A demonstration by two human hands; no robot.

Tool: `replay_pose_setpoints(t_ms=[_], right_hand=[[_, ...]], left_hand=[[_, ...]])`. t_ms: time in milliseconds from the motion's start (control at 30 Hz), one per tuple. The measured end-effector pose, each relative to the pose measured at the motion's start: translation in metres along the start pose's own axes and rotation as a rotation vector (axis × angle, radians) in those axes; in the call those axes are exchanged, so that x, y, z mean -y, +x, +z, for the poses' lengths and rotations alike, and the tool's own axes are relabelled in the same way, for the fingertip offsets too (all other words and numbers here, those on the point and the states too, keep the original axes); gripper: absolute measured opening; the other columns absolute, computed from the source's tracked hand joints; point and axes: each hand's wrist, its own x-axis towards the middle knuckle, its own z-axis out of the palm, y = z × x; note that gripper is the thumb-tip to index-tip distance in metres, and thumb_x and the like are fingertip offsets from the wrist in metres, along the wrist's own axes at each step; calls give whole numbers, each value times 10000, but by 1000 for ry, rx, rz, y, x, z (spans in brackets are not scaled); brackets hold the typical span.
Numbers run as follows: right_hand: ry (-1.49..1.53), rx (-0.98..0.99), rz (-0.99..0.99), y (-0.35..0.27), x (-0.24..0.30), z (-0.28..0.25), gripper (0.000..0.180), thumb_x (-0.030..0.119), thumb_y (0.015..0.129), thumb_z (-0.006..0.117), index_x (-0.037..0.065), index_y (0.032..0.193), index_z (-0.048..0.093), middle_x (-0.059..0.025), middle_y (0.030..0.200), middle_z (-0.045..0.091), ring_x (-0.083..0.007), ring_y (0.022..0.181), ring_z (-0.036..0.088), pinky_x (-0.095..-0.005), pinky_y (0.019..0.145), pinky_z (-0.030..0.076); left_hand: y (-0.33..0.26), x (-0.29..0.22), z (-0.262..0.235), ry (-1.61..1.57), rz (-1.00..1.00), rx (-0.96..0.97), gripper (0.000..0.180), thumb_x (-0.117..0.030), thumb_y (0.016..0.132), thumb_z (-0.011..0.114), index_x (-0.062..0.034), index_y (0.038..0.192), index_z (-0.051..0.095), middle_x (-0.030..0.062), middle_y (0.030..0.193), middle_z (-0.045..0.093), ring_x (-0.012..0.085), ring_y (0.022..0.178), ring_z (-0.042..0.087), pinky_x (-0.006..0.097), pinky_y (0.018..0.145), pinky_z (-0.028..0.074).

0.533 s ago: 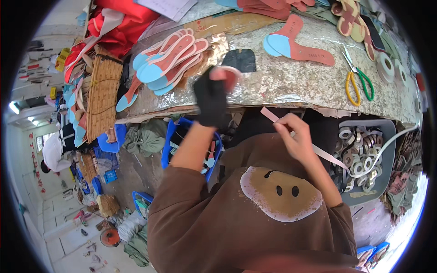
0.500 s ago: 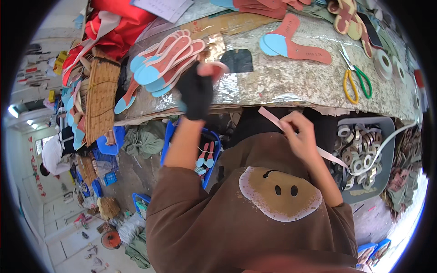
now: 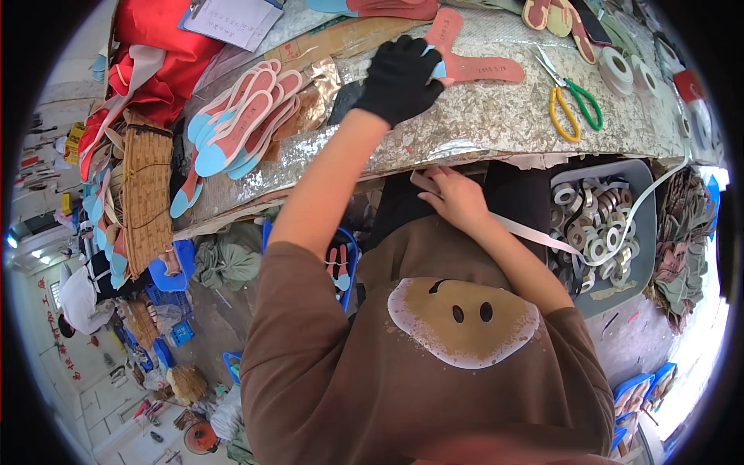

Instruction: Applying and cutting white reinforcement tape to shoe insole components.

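While the black-gloved left hand spreads its fingers over the blue ends of two red insoles on the worn workbench, I cannot tell whether it grips them. Bare, the right hand pinches a pale strip near its tip, at the bench's near edge. I judge both insoles could drag together, because their blue ends meet under the glove; the strip could snag over the grey bin of tape rolls. One insole's long axis runs away from the person, red end pointing far; the other's lies crosswise, pointing right.
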Motion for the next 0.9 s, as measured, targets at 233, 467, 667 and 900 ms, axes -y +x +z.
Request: replay_pose_setpoints(t_ms=[233, 467, 667, 900], right_hand=[[329, 17, -22, -13, 1, -11, 205, 59, 695, 717, 31, 810, 550, -123, 814, 571, -323, 747, 589, -405, 659, 476], [628, 131, 86, -28, 15, -39, 103, 74, 846, 698, -7, 891, 654, -135, 820, 657, -197, 590, 621, -319, 565, 486], [696, -31, -49, -26, 32, -96, 84, 7, 879, 648, -25, 953, 670, -85, 863, 624, -128, 648, 608, -229, 596, 479], [863, 46, 29, 11, 61, -123, 117, 111, 943, 619, 20, 969, 688, -4, 793, 591, -46, 630, 545, -197, 553, 435]], left_hand=[[16, -2, 26, 131, -178, 196, 542, -472, 730, 743, -138, 1140, 623, 114, 1061, 570, 322, 998, 559, 456, 808, 468], [-3, -18, 16, 39, -37, -53, 179, -181, 781, 643, -166, 958, 626, 23, 868, 599, 236, 763, 630, 385, 614, 513], [-39, -35, -55, -217, -183, -199, 165, -135, 770, 708, -163, 921, 649, 35, 772, 607, 254, 682, 616, 374, 558, 467], [-98, -24, -37, -214, -341, -19, 197, -205, 813, 732, -115, 962, 640, 88, 804, 657, 322, 742, 638, 386, 628, 505]])
